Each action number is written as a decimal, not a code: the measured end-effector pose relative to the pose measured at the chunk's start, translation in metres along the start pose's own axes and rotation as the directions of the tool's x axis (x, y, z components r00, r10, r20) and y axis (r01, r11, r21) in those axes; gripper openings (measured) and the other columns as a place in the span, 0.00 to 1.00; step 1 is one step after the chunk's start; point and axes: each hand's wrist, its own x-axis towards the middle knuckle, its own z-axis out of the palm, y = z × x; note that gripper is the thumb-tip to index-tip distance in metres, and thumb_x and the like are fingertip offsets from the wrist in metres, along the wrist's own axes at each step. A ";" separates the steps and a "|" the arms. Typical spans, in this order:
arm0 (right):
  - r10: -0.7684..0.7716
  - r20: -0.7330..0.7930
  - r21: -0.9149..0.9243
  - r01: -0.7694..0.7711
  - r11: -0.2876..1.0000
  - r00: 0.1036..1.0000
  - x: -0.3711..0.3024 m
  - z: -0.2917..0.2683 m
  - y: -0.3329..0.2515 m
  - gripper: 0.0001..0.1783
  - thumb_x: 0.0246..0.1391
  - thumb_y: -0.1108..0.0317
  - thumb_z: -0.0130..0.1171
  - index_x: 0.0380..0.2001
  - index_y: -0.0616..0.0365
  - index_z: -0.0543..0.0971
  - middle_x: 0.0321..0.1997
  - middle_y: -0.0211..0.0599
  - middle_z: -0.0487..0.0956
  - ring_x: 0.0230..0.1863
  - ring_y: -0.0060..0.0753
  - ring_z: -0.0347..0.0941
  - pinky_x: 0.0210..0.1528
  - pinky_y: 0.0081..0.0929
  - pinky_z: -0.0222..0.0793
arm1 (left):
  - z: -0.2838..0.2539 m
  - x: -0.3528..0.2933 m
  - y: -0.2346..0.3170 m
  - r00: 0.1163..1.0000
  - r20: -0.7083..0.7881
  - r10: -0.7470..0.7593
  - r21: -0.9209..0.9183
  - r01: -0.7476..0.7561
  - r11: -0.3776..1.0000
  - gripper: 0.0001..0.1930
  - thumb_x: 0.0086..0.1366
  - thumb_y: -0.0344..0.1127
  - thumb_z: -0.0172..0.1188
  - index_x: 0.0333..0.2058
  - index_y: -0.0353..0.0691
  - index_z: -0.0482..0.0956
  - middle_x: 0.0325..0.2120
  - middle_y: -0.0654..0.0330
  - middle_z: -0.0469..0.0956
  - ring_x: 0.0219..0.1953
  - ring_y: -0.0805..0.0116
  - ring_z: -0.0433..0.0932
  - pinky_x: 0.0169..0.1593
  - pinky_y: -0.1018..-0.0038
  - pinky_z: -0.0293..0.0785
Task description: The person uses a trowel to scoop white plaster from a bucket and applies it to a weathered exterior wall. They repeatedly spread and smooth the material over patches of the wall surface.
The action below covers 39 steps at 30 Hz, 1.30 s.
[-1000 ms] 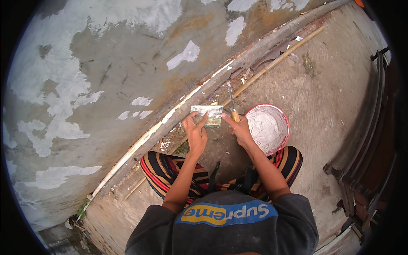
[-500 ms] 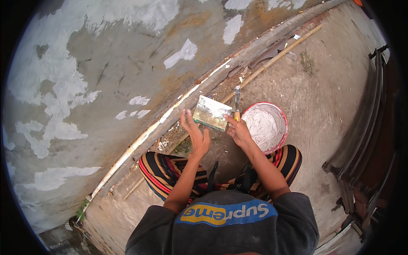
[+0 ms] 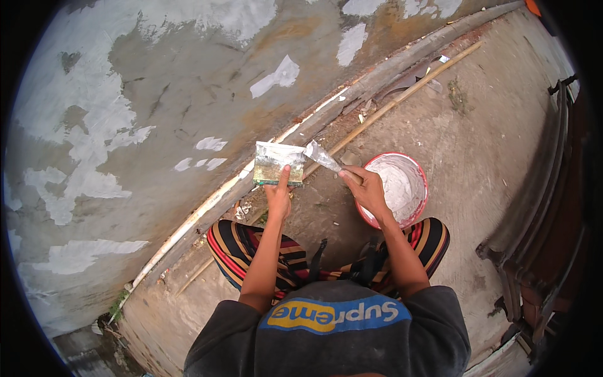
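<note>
My left hand grips a flat, roughly rectangular plastering blade by its lower edge, the index finger lying along its face. White paste coats the blade's far edge, and the rest is stained. In my right hand is a putty knife, its handle inside my closed fingers. The knife's whitened tip points left and sits just beside the blade's right edge; whether they touch I cannot tell. A red-rimmed bucket holding white putty stands right behind my right hand.
A grey wall with white putty patches fills the left side. A long bamboo pole lies on the ground along the wall's foot. Dark brown curved pieces stand at the right. My crossed legs are close below my hands.
The wide blade has passed from my right hand to my left and moved left. The putty knife, upright before, now tilts leftward in my right hand.
</note>
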 end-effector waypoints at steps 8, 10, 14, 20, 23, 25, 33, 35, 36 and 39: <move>0.002 0.012 -0.125 -0.001 0.992 1.000 0.001 -0.002 -0.004 0.16 0.51 0.56 0.66 0.37 0.56 0.84 0.25 0.40 0.82 0.23 0.31 0.77 0.30 0.26 0.70 | -0.013 0.005 -0.012 0.998 -0.049 0.042 0.164 -0.033 0.986 0.24 0.64 0.43 0.62 0.53 0.32 0.70 0.47 0.56 0.75 0.45 0.71 0.75 0.40 0.73 0.75; -0.001 0.014 -0.137 0.003 0.991 1.000 0.001 -0.003 -0.007 0.16 0.51 0.57 0.67 0.37 0.58 0.84 0.25 0.38 0.82 0.23 0.24 0.75 0.29 0.23 0.69 | -0.012 0.003 -0.012 0.997 -0.043 0.065 0.135 -0.058 0.989 0.24 0.64 0.43 0.63 0.52 0.32 0.71 0.46 0.57 0.75 0.43 0.72 0.75 0.39 0.73 0.74; 0.024 0.015 -0.120 -0.022 0.993 1.000 0.002 -0.003 -0.011 0.16 0.51 0.56 0.67 0.36 0.55 0.85 0.24 0.40 0.82 0.22 0.31 0.77 0.30 0.26 0.71 | -0.011 0.004 -0.011 0.997 -0.042 0.068 0.131 -0.062 0.989 0.24 0.64 0.44 0.63 0.52 0.32 0.72 0.45 0.57 0.76 0.42 0.72 0.75 0.39 0.73 0.75; -0.003 -0.022 -0.118 0.001 0.993 1.000 0.004 0.001 0.000 0.16 0.50 0.55 0.67 0.36 0.55 0.85 0.25 0.40 0.83 0.24 0.32 0.78 0.31 0.26 0.71 | -0.015 0.007 -0.015 0.998 -0.036 0.044 0.173 -0.037 0.984 0.23 0.64 0.41 0.63 0.51 0.31 0.71 0.46 0.56 0.76 0.45 0.70 0.75 0.44 0.73 0.73; 0.048 0.010 -0.127 -0.047 0.991 0.999 0.004 -0.002 -0.001 0.16 0.49 0.55 0.68 0.36 0.55 0.85 0.26 0.40 0.83 0.26 0.34 0.79 0.33 0.26 0.72 | -0.016 0.006 -0.018 0.997 -0.043 0.059 0.122 -0.054 0.991 0.22 0.65 0.40 0.63 0.51 0.30 0.72 0.46 0.55 0.76 0.47 0.69 0.74 0.47 0.72 0.72; 0.022 -0.005 -0.150 -0.023 0.988 1.000 0.004 -0.003 0.000 0.16 0.49 0.56 0.68 0.36 0.55 0.85 0.27 0.41 0.83 0.27 0.35 0.80 0.34 0.26 0.72 | -0.023 0.010 -0.014 0.999 0.014 0.039 0.230 -0.041 0.972 0.25 0.64 0.39 0.63 0.53 0.31 0.68 0.48 0.53 0.75 0.48 0.66 0.75 0.48 0.68 0.74; -0.086 -0.007 -0.105 0.085 0.991 0.996 0.003 0.005 -0.002 0.14 0.48 0.60 0.68 0.35 0.56 0.84 0.31 0.40 0.84 0.29 0.34 0.80 0.35 0.26 0.73 | -0.015 0.005 0.007 0.985 0.170 0.001 0.498 -0.087 0.863 0.18 0.65 0.41 0.63 0.43 0.29 0.76 0.35 0.56 0.80 0.37 0.71 0.77 0.39 0.73 0.73; -0.114 -0.003 -0.149 0.112 0.982 0.993 0.002 0.004 -0.011 0.12 0.48 0.65 0.69 0.35 0.61 0.84 0.31 0.40 0.84 0.30 0.28 0.80 0.35 0.23 0.73 | -0.005 -0.001 0.010 0.982 0.172 0.080 0.463 -0.152 0.873 0.17 0.64 0.42 0.63 0.38 0.30 0.79 0.30 0.59 0.80 0.32 0.75 0.76 0.34 0.74 0.72; -0.121 -0.007 -0.153 0.119 0.981 0.993 0.002 0.004 -0.013 0.12 0.48 0.65 0.69 0.35 0.61 0.84 0.31 0.41 0.84 0.30 0.28 0.80 0.35 0.23 0.73 | -0.008 0.000 0.007 0.981 0.195 0.025 0.541 -0.128 0.831 0.17 0.64 0.42 0.63 0.35 0.29 0.80 0.26 0.60 0.79 0.28 0.75 0.74 0.32 0.73 0.70; -0.135 -0.020 -0.141 0.131 0.981 0.991 0.002 0.008 -0.016 0.13 0.48 0.65 0.69 0.35 0.61 0.84 0.30 0.41 0.83 0.30 0.27 0.80 0.35 0.23 0.73 | -0.028 0.009 0.002 0.966 0.240 -0.095 0.719 -0.111 0.686 0.16 0.63 0.41 0.63 0.34 0.30 0.79 0.24 0.62 0.78 0.25 0.74 0.71 0.30 0.72 0.69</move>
